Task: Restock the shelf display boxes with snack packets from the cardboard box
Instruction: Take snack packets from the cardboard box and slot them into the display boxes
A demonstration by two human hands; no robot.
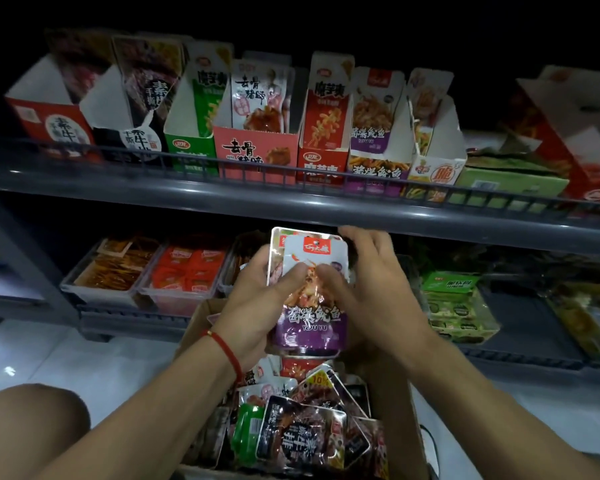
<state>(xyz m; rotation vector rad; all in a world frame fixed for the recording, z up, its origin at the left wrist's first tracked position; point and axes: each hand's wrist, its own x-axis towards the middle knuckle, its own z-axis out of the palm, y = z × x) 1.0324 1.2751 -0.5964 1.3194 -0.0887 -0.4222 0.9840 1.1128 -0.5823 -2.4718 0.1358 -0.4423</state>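
We hold a stack of white-and-purple foil snack packets (309, 296) over the brown cardboard box (392, 403); left hand (257, 299) and right hand (368, 289) thumbs pinch its front, fingers curled behind.

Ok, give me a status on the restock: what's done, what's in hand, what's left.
Done: the top-shelf display boxes all show packets, including the purple squid box. In hand: the left hand and right hand grip a small stack of purple squid packets below that shelf. Left: the cardboard box still holds many mixed packets.
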